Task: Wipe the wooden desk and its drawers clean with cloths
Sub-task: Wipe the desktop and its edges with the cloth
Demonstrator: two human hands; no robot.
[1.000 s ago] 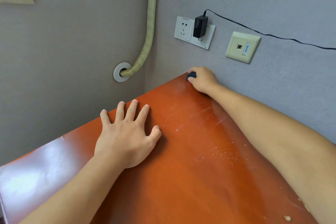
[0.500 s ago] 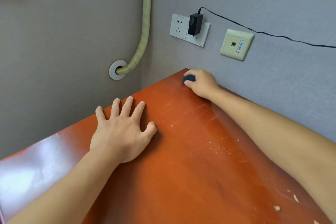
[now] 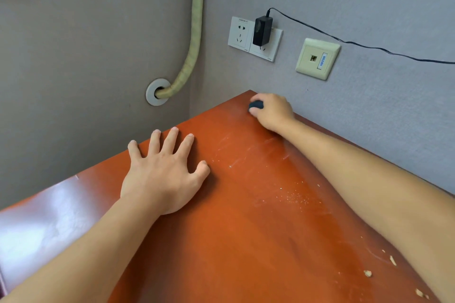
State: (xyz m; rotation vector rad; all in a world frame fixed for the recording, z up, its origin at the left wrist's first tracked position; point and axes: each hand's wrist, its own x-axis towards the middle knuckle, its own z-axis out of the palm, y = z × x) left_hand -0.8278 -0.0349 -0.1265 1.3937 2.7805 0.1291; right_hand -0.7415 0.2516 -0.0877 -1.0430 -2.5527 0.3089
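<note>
I'm seeing my right hand point(image 3: 273, 112) curling round a dark cloth point(image 3: 256, 105), pressing it at the far corner of the wooden desk point(image 3: 246, 229). My left hand point(image 3: 162, 174) is lying flat, fingers spread, on the desk. Crumbs point(image 3: 368, 273) are sitting near the right edge.

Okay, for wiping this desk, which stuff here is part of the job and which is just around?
Part of the job: wooden desk; dark cloth balled in right hand; left hand flat on top; crumbs.

Just around: black adapter, wall sockets, network port, wrapped pipe.
</note>
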